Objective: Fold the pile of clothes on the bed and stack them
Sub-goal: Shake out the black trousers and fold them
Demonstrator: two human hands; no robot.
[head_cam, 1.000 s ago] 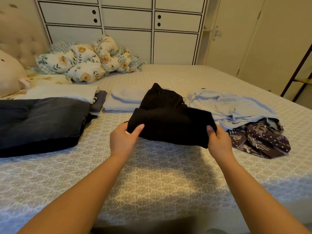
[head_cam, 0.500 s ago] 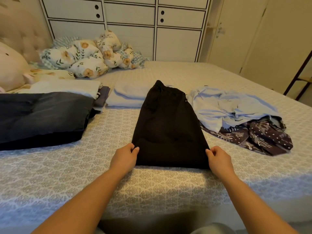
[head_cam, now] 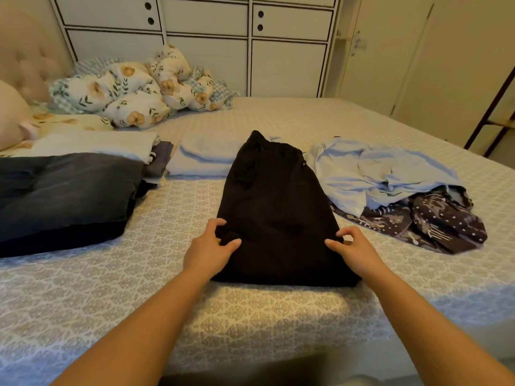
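A black garment (head_cam: 278,213) lies flat and lengthwise on the bed (head_cam: 250,307), right in front of me. My left hand (head_cam: 210,247) grips its left edge about a third of the way up, thumb on top of the cloth. My right hand (head_cam: 355,250) pinches the right edge at the same height. To the right, a crumpled light blue shirt (head_cam: 390,174) lies over a dark patterned garment (head_cam: 437,221), both unfolded. On the left are folded dark jeans (head_cam: 64,196), a folded white piece (head_cam: 106,143) and a folded pale blue piece (head_cam: 206,160).
A bundled floral quilt (head_cam: 133,93) and a pillow (head_cam: 11,115) sit by the tufted headboard (head_cam: 28,59). White drawers (head_cam: 206,51) line the far wall. A dark frame (head_cam: 490,107) stands at the right. The bed's near edge is just below my forearms.
The black garment was held up off the bed, then laid flat. My hands have since slid from its near corners forward along its two sides.
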